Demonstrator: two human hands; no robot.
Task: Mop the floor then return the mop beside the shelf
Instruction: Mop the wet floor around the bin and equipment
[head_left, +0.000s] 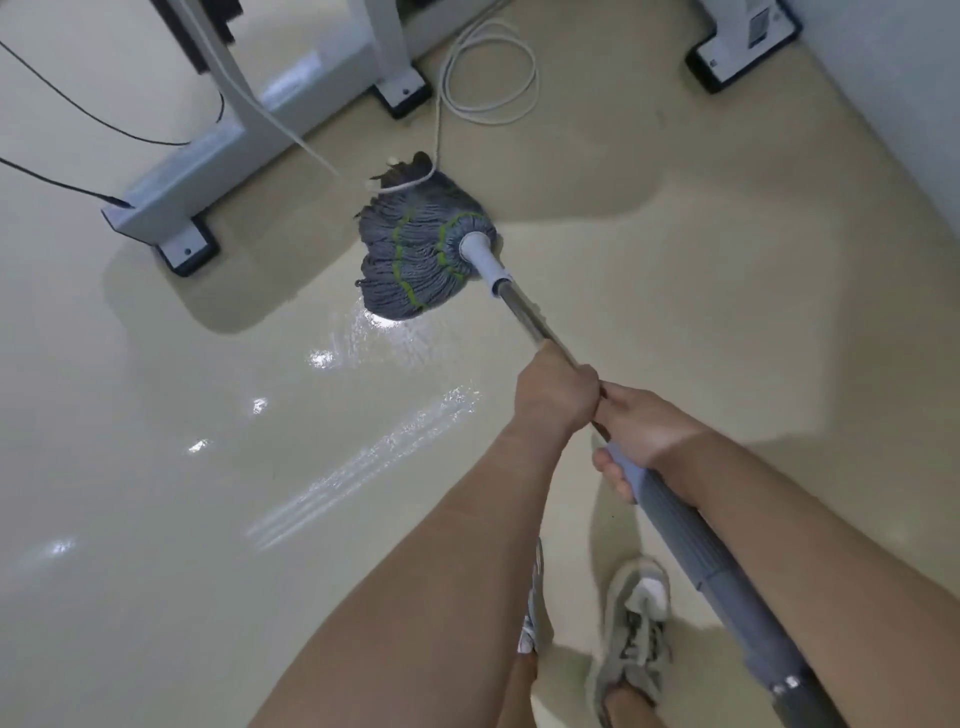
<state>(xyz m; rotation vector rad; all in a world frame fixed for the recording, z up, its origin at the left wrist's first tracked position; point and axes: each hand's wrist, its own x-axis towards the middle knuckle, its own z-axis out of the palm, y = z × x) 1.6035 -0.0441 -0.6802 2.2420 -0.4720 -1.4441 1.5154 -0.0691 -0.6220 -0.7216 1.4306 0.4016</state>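
Note:
A mop with a grey string head banded in green (415, 249) rests on the beige floor (156, 415) in the middle of the view. Its metal pole runs down and right into a grey ribbed grip (701, 545). My left hand (556, 395) is closed around the metal pole. Just behind it, my right hand (634, 436) is closed around the top of the grey grip. Wet streaks shine on the floor below the mop head. No shelf is in view.
A white desk leg frame with black feet (182, 208) stands at the upper left. A coiled white cable (488, 73) lies behind the mop head, one strand touching it. Black cables trail at left. Another white base (743, 47) and a wall sit at upper right. My shoes (634, 634) are below.

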